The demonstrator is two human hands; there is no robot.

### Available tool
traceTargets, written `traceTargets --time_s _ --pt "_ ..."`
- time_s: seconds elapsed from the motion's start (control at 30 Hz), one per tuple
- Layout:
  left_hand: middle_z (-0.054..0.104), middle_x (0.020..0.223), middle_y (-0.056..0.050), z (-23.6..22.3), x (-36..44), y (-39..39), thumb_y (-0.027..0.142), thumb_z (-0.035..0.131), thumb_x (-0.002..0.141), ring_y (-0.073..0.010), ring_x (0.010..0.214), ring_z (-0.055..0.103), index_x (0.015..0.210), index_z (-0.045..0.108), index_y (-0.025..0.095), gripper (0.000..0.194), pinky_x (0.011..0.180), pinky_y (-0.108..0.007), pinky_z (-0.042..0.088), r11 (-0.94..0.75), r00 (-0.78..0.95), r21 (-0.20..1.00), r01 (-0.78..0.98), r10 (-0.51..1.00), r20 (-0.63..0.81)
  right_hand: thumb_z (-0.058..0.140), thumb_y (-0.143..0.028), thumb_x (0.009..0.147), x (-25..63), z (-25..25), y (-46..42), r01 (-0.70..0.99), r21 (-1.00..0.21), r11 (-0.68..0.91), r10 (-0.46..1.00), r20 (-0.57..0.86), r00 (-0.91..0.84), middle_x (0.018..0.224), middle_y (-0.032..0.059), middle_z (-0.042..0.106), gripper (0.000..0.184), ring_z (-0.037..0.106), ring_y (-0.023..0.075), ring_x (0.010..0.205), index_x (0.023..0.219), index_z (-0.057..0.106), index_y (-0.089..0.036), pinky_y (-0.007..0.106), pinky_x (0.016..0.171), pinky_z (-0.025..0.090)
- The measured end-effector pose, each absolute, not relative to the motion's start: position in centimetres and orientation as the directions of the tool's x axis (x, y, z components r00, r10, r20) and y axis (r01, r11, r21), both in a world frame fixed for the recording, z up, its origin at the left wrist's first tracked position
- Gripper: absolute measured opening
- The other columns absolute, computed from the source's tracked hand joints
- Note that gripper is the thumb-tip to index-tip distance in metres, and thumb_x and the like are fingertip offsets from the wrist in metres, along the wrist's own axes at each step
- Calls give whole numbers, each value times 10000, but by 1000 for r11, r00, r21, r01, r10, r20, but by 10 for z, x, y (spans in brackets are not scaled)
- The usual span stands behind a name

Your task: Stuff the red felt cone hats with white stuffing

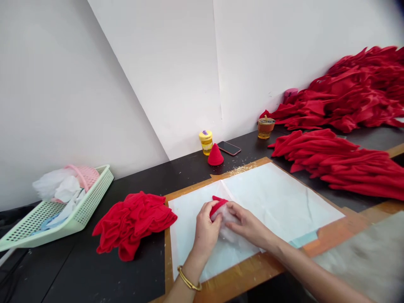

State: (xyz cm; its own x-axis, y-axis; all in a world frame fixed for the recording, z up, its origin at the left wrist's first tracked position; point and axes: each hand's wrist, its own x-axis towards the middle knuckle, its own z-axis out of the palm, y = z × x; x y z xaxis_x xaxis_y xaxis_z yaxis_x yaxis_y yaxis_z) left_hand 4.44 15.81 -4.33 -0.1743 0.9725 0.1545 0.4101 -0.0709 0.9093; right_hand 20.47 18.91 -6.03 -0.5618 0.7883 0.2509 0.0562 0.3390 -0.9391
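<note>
Over the white sheet (271,198), my left hand (206,225) is closed around a small red felt cone (219,205), its tip pointing away from me. My right hand (244,221) pinches a wad of white stuffing (227,216) at the cone's open end. Part of the stuffing hangs below the fingers, slightly blurred. Beyond my hands, a finished-looking red cone (215,155) stands upright on the black table. Left of the sheet lies a loose heap of red felt pieces (135,223).
A green plastic basket (91,202) with white and pink items is at the left. A yellow-lidded cup (206,143), a phone (229,147) and a brown-banded cup (265,127) stand near the wall. Red felt piles (341,160) cover the right side. White fluffy material (369,256) lies at lower right.
</note>
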Motion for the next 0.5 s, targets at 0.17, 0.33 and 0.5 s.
traceTargets --time_s 0.17,0.33,0.5 --pt "643 866 -24 -39 28 163 3 470 665 -183 892 612 777 684 183 301 868 -284 469 -27 -257 876 481 951 170 464 5 733 213 -69 192 437 -693 574 785 315 -533 1021 41 689 404 672 167 878 1057 594 -199 262 783 532" --pt "641 963 -47 -23 -3 172 39 510 711 -213 983 599 848 682 185 264 951 -330 451 27 -379 854 519 903 202 421 -3 801 271 -59 224 563 -543 624 777 352 -522 960 109 702 328 633 279 921 896 677 -184 427 822 502" --pt "641 1040 -63 -28 12 172 85 558 730 -227 1030 609 954 675 175 269 987 -368 468 31 -374 866 499 909 183 538 -151 951 261 -47 212 554 -350 755 633 608 -478 1285 140 672 244 603 329 1134 1145 679 -197 541 973 469"
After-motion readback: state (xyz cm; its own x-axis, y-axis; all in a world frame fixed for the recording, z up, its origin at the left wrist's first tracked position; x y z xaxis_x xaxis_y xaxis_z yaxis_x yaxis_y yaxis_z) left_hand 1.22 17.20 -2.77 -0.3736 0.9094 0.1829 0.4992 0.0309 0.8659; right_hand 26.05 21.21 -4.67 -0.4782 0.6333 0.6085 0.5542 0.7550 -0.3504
